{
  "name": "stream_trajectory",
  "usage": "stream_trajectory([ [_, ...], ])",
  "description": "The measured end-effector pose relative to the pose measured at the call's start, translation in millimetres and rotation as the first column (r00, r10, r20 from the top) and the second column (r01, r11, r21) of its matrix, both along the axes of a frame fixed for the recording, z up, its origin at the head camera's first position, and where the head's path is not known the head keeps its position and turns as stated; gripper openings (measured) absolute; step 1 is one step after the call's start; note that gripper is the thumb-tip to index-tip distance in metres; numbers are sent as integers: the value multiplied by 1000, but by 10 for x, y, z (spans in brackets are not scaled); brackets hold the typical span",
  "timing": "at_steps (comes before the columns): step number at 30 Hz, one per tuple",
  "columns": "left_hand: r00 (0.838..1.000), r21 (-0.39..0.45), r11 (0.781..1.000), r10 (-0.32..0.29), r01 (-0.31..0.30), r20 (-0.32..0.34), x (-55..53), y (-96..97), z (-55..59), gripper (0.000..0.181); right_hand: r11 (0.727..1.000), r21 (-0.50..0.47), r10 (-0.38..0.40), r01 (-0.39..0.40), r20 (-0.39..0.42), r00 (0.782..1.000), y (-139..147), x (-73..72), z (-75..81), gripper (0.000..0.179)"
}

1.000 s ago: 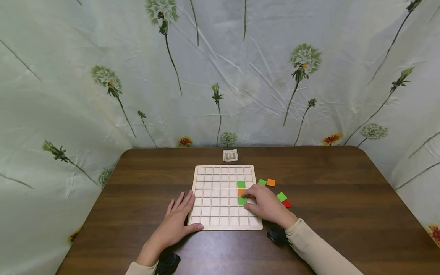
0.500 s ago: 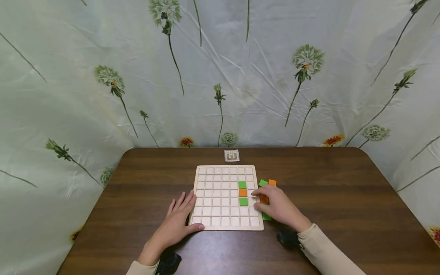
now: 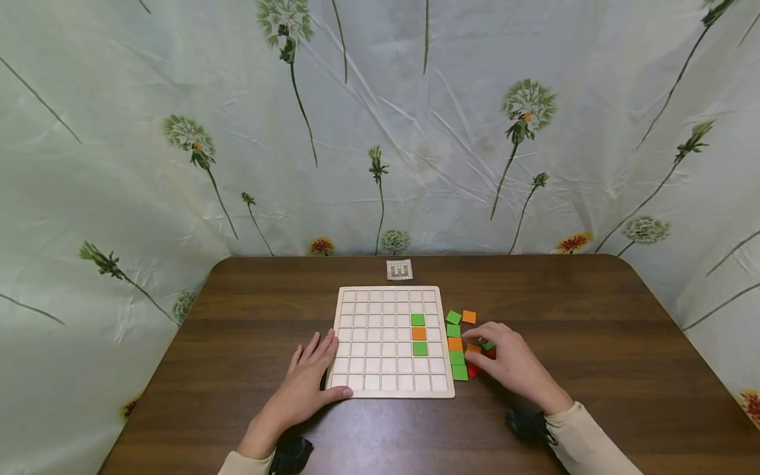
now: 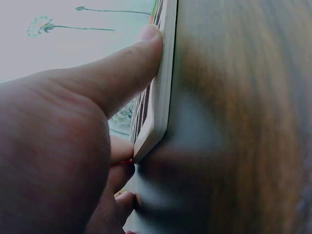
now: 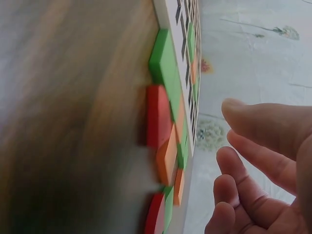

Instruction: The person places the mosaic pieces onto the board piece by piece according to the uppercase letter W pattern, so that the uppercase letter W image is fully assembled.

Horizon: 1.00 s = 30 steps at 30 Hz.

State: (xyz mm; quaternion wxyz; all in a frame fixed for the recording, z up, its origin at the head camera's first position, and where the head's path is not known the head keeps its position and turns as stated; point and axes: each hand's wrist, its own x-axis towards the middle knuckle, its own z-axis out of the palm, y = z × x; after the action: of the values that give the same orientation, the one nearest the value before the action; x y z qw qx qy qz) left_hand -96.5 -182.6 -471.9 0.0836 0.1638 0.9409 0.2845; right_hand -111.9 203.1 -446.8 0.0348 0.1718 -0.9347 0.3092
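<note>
A pale wooden grid board (image 3: 380, 365) lies on the table. One column at its right holds a green tile (image 3: 418, 319), an orange tile (image 3: 418, 334) and another green tile (image 3: 419, 348). My left hand (image 3: 304, 377) rests along the board's left edge, its thumb (image 4: 131, 58) on the front rim in the left wrist view. To the right of the board, my right hand (image 3: 515, 359) hovers over loose tiles, thumb and fingers apart with nothing between them. Below it in the right wrist view lie a red tile (image 5: 158, 114) and an orange tile (image 5: 166, 158). The hand hides some tiles.
Loose green tiles (image 3: 460, 373) line the board's right side, with an orange tile (image 3: 469, 316) farther back. A small printed pattern card (image 3: 400, 269) lies behind the board. A flower-printed cloth (image 3: 451, 132) hangs behind the table's far edge.
My right hand has moved right, off the column of tiles on the board and out over the loose tiles. The three tiles on the board stay put, as does my left hand.
</note>
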Motion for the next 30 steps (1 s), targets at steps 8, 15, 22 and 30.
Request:
stream_trajectory([
  [8,1000,-17,1000,-8,9,2,-29,0,11,102,998,21,-55,55,3,998,184,100,6,29],
  [15,1000,-6,1000,-7,7,3,-13,-6,16,101,997,46,-66,65,16,998,311,141,-25,31],
  [22,1000,-5,1000,-3,3,10,2,-6,11,101,995,59,-79,74,74,994,376,162,-51,30],
  [30,1000,-14,1000,-5,5,12,-10,2,11,101,995,67,-83,79,71,994,430,142,-70,28],
])
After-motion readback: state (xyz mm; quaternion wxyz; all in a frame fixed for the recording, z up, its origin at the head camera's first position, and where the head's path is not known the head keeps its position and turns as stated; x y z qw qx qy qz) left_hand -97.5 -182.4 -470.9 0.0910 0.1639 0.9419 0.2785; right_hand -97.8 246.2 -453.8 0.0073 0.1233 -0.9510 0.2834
